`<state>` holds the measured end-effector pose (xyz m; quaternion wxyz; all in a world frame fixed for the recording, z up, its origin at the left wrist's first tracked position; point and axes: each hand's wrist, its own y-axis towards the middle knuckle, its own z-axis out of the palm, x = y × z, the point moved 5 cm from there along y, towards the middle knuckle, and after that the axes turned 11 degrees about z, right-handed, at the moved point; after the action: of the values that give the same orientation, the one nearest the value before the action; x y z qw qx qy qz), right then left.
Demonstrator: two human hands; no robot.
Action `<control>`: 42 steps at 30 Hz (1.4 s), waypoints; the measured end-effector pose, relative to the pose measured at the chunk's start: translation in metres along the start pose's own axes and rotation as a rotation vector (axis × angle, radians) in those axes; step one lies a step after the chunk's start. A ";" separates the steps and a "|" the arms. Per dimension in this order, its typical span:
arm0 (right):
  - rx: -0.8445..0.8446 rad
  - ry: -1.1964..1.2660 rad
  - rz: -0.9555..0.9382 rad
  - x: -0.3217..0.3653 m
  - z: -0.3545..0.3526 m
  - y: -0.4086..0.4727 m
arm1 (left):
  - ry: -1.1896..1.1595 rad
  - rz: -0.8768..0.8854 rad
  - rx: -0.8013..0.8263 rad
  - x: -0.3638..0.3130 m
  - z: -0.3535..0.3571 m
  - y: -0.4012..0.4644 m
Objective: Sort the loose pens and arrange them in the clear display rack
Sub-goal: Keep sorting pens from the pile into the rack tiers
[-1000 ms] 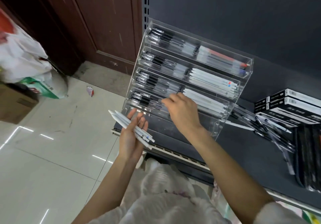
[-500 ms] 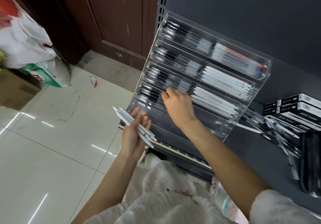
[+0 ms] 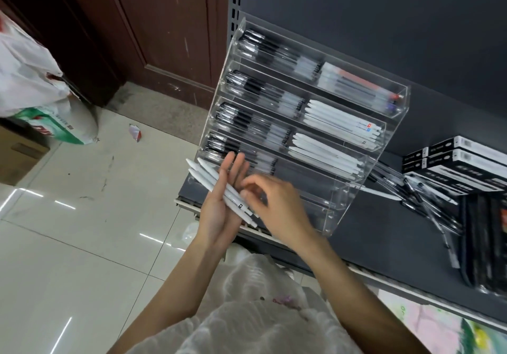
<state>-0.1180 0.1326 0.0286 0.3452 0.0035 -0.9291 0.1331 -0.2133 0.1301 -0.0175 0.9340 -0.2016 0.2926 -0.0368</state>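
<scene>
A bundle of white pens (image 3: 219, 186) lies loose across the flat palm of the left hand (image 3: 219, 208), whose fingers are straight and do not curl round it. The right hand (image 3: 274, 205) reaches in with curled fingertips (image 3: 245, 195) at the near end of the bundle; blur hides whether they have pinched a pen. Pulling one free could roll the others off the unguarded palm onto the tiled floor (image 3: 82, 230), short of the clear display rack (image 3: 301, 123) just beyond the fingers.
</scene>
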 end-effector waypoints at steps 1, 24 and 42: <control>0.011 0.054 0.033 -0.004 0.002 -0.004 | 0.022 -0.004 0.025 0.005 0.004 -0.001; -0.462 -0.913 -0.033 -0.089 -0.115 0.031 | 0.689 -0.084 0.110 0.043 0.020 -0.016; -0.457 -0.752 0.038 -0.083 -0.118 0.025 | 0.656 -0.115 0.119 0.047 0.025 -0.015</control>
<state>0.0183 0.1792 0.0541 -0.0277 -0.0418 -0.9955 -0.0802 -0.1600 0.1166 -0.0174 0.7965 -0.1404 0.5632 -0.1692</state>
